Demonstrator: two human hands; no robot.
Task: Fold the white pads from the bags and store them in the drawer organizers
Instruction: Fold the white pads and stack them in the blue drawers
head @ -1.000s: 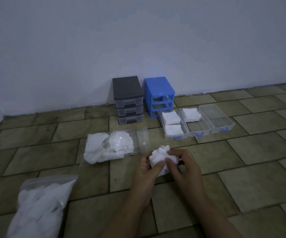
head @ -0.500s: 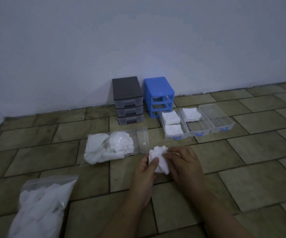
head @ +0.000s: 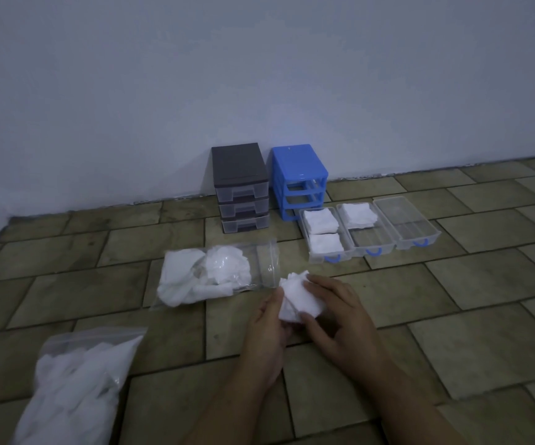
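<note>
A crumpled white pad is held low over the tiled floor between both hands. My left hand grips its left edge with the thumb on top. My right hand pinches its right side, fingers over the top and thumb underneath. A clear bag of white pads lies just left of the pad, its mouth toward my hands. A second bag of pads lies at the lower left. Three clear drawers lie pulled out on the floor: the left drawer holds two folded pads, the middle drawer holds one, the right drawer none.
A dark grey drawer organizer with three drawers in place stands against the wall. Beside it stands a blue organizer frame with its slots vacant. The white wall closes off the back; tiled floor extends to the right.
The pad has been pressed flatter between my hands. My right hand has shifted over its right side, with the thumb now under it; my left hand stays on the left edge.
</note>
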